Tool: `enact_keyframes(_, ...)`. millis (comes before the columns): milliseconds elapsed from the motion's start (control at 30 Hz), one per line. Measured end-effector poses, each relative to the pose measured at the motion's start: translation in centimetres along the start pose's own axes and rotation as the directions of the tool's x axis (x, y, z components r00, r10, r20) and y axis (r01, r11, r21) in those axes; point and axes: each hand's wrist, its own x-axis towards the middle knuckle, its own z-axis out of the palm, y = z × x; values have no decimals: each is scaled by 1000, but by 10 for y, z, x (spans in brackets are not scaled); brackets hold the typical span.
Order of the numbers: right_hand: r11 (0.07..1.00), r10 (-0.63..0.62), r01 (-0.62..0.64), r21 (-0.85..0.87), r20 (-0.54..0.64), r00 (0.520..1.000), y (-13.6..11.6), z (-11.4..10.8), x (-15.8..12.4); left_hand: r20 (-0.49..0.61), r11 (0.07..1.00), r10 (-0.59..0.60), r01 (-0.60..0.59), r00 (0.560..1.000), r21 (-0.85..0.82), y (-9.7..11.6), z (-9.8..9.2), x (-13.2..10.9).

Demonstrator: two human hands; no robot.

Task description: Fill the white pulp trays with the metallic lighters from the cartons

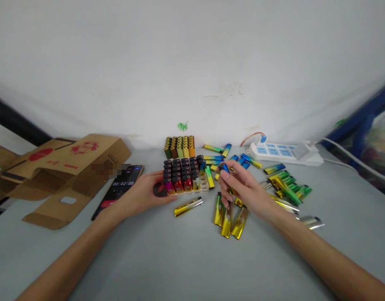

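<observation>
"How full is the white tray (205, 187)?"

"Mostly full, I'd say. Lots of black-topped lighters (177, 179) stand up in it in rows. A few bare holes show at its right end. More rows of what look like lighters (180, 147) stand behind it, by the wall."

"And the hands?"

"The right hand (241, 179) pinches a blue-topped lighter (224, 167) near the tray. The left hand (148, 190) curves around the tray's left end, thumb and fingers apart. I can't tell how tightly it holds."

"What is left?"

"Plenty! One gold-and-silver lighter (188, 206) lies in front of the tray. Some yellow-ended lighters (227, 223) lie just by the right hand. Green-and-yellow lighters (288, 188) lie in a pile farther right, and blue-and-yellow lighters (251, 161) lie near the power strip (277, 153)."
</observation>
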Motion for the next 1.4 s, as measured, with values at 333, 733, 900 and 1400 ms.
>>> enact_keyframes(333,938,-52,-42,-343,-259,964,2,4,0,20,1000,-26,26,999,14,2,0,-1)
enact_keyframes(733,889,-99,-102,-447,-404,909,19,-4,2,20,999,-34,33,999,31,4,-3,0)
enact_keyframes(900,933,-90,-22,-359,-292,952,17,-1,2,4,999,-21,21,1000,27,5,-2,0)
enact_keyframes(1400,643,-395,217,-735,-74,916,13,-2,31,9,999,-2,2,1000,-55,2,1,-3)
